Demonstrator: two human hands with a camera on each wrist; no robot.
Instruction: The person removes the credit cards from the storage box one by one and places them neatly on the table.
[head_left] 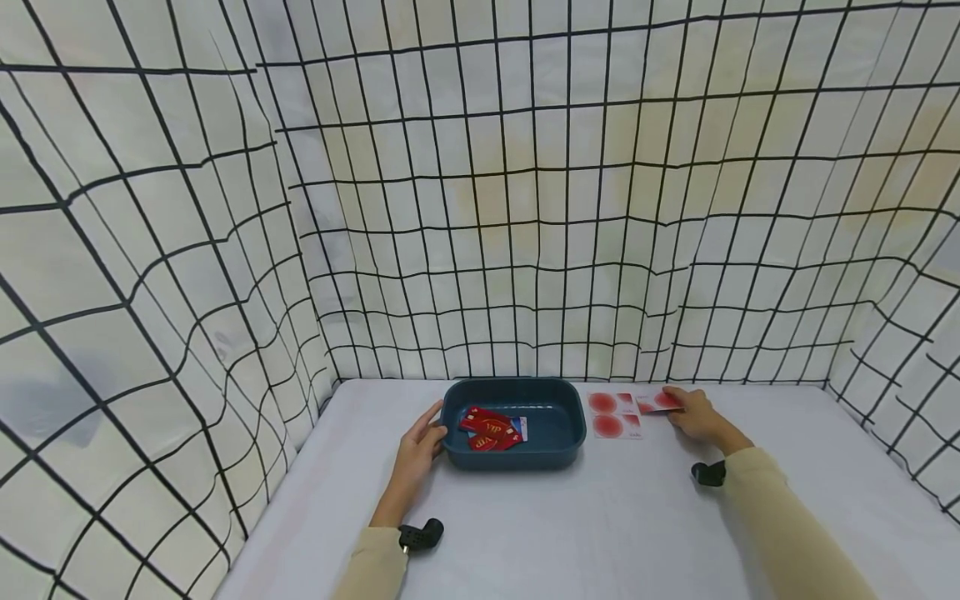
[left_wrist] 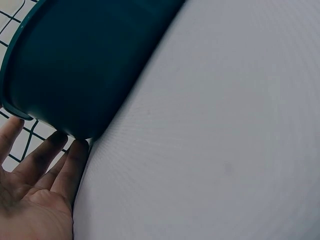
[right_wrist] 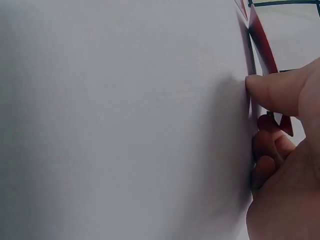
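Note:
A dark teal plastic bin (head_left: 551, 458) stands at the back of the table, with several red cards marked VIP (head_left: 491, 425) lying inside on its left. My left hand (head_left: 416, 454) is at the bin's left end; in the left wrist view its fairly straight fingertips (left_wrist: 75, 155) touch the bin's wall. To the right of the bin, red-and-white cards (head_left: 609, 427) lie side by side on the table. My right hand (head_left: 697, 414) pinches another red-and-white card (head_left: 656, 403) at its right end. In the right wrist view this card (right_wrist: 264, 42) is seen nearly edge-on, tilted, beside the thumb.
A white cloth covers the table (head_left: 555, 533). Black netting (head_left: 480, 225) over white sheeting rises along the back and both sides, close behind the bin and cards. A black wrist device (head_left: 422, 535) sits on each forearm.

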